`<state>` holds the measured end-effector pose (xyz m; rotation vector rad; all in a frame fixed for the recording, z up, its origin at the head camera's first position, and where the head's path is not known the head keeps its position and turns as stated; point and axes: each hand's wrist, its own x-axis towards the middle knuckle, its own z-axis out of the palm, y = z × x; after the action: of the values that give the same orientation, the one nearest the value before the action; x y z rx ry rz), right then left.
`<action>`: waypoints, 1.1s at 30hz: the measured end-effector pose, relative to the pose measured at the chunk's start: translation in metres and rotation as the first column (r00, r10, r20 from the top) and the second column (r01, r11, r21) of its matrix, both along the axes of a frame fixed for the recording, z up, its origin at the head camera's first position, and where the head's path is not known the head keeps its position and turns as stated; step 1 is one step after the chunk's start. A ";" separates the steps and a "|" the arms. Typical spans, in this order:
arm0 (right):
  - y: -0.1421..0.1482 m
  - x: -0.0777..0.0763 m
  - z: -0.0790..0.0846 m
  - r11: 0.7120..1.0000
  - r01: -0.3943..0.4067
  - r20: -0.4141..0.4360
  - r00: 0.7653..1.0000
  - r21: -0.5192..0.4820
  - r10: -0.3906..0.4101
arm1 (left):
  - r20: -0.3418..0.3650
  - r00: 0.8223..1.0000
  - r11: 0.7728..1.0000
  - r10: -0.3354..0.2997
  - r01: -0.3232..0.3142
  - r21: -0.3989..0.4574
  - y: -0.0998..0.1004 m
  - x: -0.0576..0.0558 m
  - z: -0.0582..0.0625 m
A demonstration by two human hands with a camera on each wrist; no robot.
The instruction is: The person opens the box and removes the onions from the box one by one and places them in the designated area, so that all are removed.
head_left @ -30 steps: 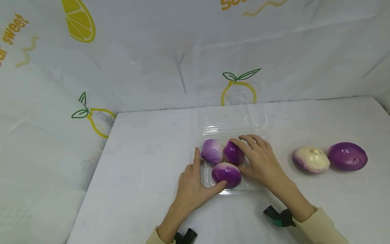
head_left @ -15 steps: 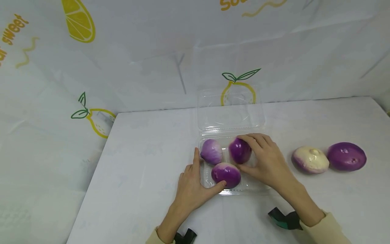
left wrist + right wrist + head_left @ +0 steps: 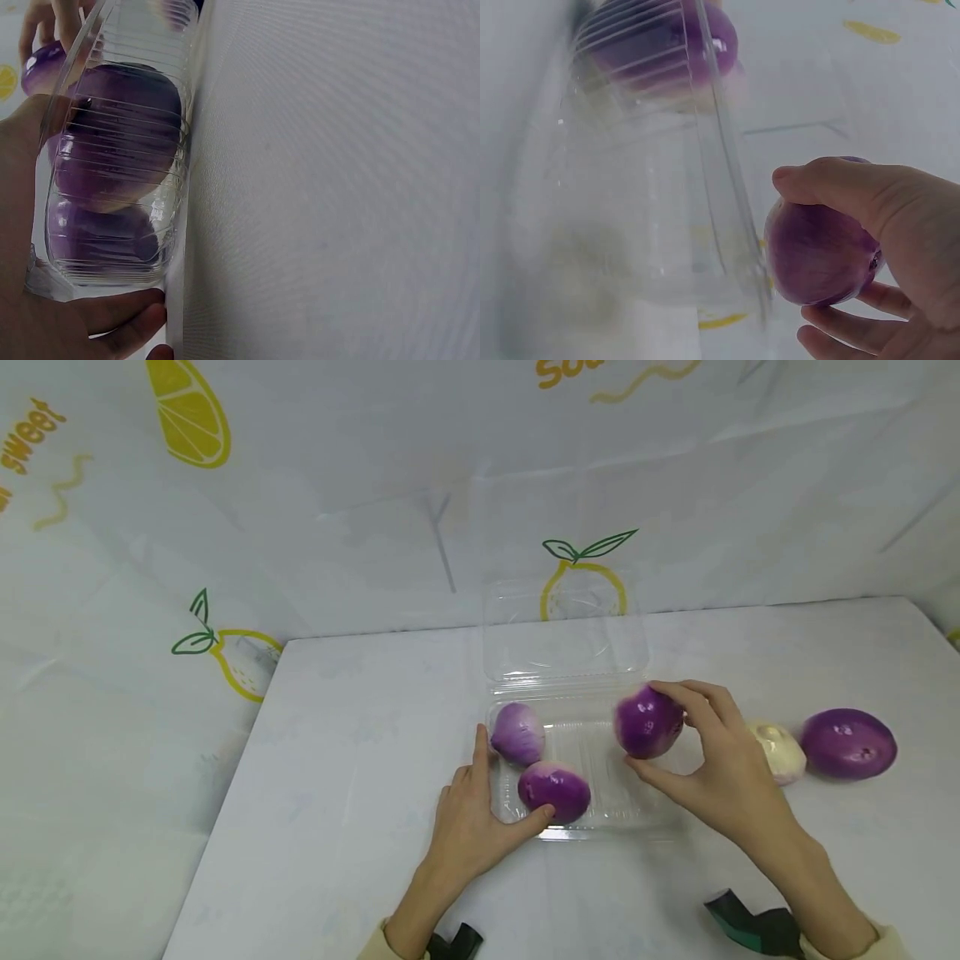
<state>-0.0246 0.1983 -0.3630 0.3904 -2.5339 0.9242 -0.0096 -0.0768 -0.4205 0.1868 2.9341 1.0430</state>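
A clear plastic clamshell box [image 3: 585, 833] lies on the table, its lid [image 3: 566, 643] tipped back. Inside on the left are a pale purple onion [image 3: 517, 734] and, in front of it, a darker purple onion [image 3: 553, 791]. My left hand [image 3: 472, 818] spreads around the box's front left corner. Its index finger lies straight along the left side; the thumb reaches over the front rim onto the darker onion, as the left wrist view shows with the thumb [image 3: 52, 112]. Above the box's right part, my right hand [image 3: 723, 768] grips another purple onion [image 3: 648, 722] between thumb and fingers.
Right of the box, a cream and purple onion [image 3: 782, 752], partly hidden by my right hand, sits against a deep purple onion [image 3: 849, 743]. A white cloth with lemon prints [image 3: 360, 527] hangs behind the white table [image 3: 360, 760]. Dark straps cross beneath both wrists.
My right hand has moved right with the purple onion, away from the pale one and over the box's right part. The left hand has stayed in place.
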 end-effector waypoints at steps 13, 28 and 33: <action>0.042 0.016 0.004 0.994 0.084 -0.051 0.995 -0.067 -0.087 | 0.010 1.000 1.000 0.008 -0.008 -0.005 -0.002 0.001 -0.001; 0.101 0.028 -0.006 0.963 0.221 -0.173 0.953 -0.156 -0.247 | 0.002 1.000 1.000 0.006 -0.006 0.002 -0.002 0.001 0.000; 0.125 0.033 -0.022 0.947 0.262 -0.159 0.943 -0.187 -0.292 | -0.002 1.000 1.000 0.003 -0.003 0.006 -0.001 0.000 0.000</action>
<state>0.0084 0.3229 -0.3846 0.0603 -2.2510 0.9304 -0.0095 -0.0781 -0.4205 0.1835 2.9340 1.0524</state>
